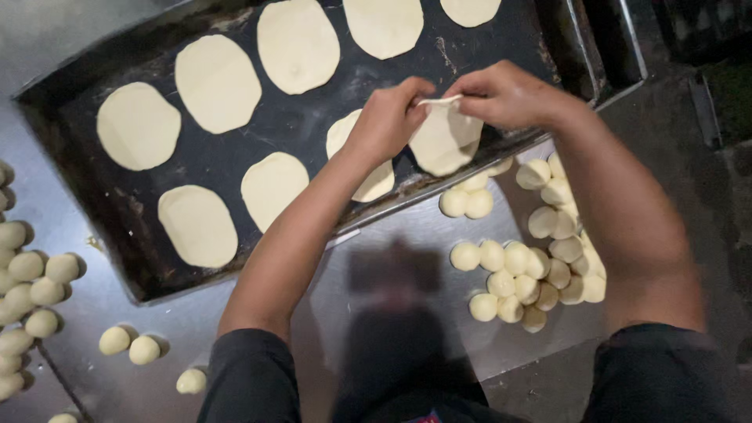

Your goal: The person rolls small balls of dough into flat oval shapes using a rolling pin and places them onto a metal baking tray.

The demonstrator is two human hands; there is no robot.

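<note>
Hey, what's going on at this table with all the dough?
A person holds a flat dough disc up by its top edge, left hand and right hand pinching it above the near edge of a dark tray. The tray already carries several flattened discs in rows. Dough balls sit heaped on the metal table at the right, and more balls lie at the left.

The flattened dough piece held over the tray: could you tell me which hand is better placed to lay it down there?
Probably the left hand. Both hands pinch the flattened dough piece, but the left sits over the dark tray beside the laid ovals, while the right hand hovers nearer the tray's edge.
</note>
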